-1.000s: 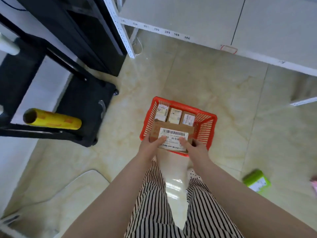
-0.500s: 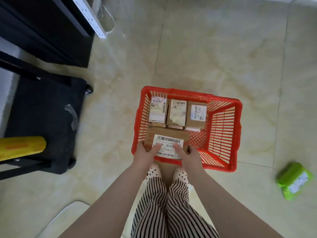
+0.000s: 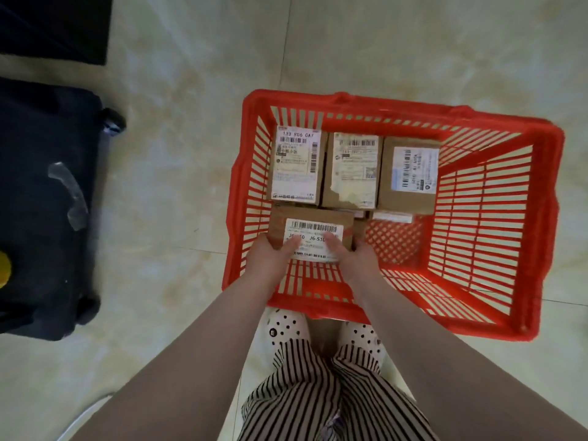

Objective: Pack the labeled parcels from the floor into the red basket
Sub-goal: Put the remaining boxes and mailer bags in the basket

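The red basket [image 3: 547, 198] stands on the tiled floor just in front of my feet. Along its far wall sit three brown cardboard parcels with white labels: one on the left [image 3: 297, 165], one in the middle [image 3: 353, 171], one on the right [image 3: 410, 176]. Both hands hold a fourth labeled brown parcel [image 3: 313, 226] inside the basket's near left corner. My left hand [image 3: 270, 257] grips its left edge and my right hand [image 3: 353, 259] its right edge, with thumbs lying on the label. More parcels show partly beneath the back row.
A black wheeled case [image 3: 47, 202] with a clear handle stands on the left. A yellow roll's end [image 3: 3, 272] pokes in at the left edge. A dark cabinet [image 3: 54, 27] fills the top left corner. Pale floor tiles [image 3: 413, 43] surround the basket.
The view has closed in and tilted down over the basket. My hands have lowered the parcel from the near rim down into the basket's near left corner.
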{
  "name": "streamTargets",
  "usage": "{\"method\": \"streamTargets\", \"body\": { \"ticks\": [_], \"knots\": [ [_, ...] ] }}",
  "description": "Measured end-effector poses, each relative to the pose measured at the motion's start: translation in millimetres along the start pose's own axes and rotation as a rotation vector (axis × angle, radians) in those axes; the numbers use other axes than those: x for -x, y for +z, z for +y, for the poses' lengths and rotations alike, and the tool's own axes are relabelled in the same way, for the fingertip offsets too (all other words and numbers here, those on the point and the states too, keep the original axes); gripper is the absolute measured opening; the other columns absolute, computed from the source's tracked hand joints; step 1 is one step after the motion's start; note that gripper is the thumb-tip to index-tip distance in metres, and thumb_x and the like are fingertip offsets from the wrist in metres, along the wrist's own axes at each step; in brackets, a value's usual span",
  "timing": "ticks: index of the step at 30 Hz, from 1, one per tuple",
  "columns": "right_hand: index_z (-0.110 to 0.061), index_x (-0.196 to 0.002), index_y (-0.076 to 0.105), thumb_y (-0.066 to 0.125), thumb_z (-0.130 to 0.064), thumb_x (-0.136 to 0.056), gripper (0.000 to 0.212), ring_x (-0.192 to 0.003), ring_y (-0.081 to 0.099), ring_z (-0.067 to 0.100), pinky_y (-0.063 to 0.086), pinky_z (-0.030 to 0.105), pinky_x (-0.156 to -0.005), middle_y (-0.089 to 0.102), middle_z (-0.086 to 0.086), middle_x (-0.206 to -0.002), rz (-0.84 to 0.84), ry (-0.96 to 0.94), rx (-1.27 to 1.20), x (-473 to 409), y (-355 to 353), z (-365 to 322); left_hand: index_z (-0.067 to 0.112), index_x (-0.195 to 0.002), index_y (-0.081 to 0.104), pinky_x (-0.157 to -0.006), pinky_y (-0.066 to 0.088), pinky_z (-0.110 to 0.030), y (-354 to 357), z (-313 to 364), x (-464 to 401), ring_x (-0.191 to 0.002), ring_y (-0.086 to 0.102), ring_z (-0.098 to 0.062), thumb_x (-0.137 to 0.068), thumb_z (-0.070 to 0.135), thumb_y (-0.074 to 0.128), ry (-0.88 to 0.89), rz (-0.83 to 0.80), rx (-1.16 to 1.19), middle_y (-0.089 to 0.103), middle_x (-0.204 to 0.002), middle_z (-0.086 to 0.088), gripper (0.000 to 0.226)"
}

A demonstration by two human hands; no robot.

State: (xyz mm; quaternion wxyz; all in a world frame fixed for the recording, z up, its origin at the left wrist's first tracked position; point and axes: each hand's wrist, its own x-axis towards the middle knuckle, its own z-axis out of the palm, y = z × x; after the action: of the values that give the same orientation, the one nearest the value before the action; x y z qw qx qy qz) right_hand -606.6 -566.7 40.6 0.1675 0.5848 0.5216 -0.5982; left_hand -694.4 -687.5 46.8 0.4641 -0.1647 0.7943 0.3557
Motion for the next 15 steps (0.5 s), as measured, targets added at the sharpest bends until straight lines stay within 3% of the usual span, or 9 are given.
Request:
{"method": "streamTargets", "body": {
  "ticks": [6, 12, 15],
  "knots": [
    [-0.040, -0.092, 0.054, 0.065, -0.048, -0.086, 0.015, -0.097, 0.069, 0.024, 0.056, 0.048, -0.089, 0.070, -0.001, -0.108, -0.020, -0.011, -0.072, -9.5, 2.6, 11.1, 0.019, -0.132, 0.051, -0.097, 0.052, -0.044, 5.7, -4.2, -7.7, -0.116, 0.062, -0.022, -0.087, 0.036, 0.067, 0.034, 0.025, -0.042, 0.063, -0.129, 0.000, 0.051],
    [-0.028, -0.116, 0.057, 0.064, -0.052, -0.085, 0.040, -0.095, 0.069, 0.024, 0.056, 0.047, -0.088, 0.070, 0.000, -0.106, -0.002, 0.018, -0.066, -10.8, -2.6, 9.6, 0.017, -0.131, 0.051, -0.098, 0.052, -0.043, 13.4, -1.1, -6.6, -0.117, 0.061, -0.022, -0.087, 0.037, 0.067, 0.061, 0.031, -0.072, 0.063, -0.129, -0.001, 0.051],
    [-0.025, -0.123, 0.056, 0.062, -0.047, -0.088, 0.042, -0.092, 0.069, 0.020, 0.058, 0.037, -0.078, 0.070, 0.000, -0.106, 0.007, 0.006, -0.073, -11.0, -12.0, 7.3, 0.018, -0.130, 0.051, -0.099, 0.051, -0.044, 22.2, 1.5, -6.1, -0.118, 0.061, -0.021, -0.087, 0.038, 0.067, 0.071, 0.038, -0.068, 0.063, -0.129, 0.000, 0.051]
  ]
}}
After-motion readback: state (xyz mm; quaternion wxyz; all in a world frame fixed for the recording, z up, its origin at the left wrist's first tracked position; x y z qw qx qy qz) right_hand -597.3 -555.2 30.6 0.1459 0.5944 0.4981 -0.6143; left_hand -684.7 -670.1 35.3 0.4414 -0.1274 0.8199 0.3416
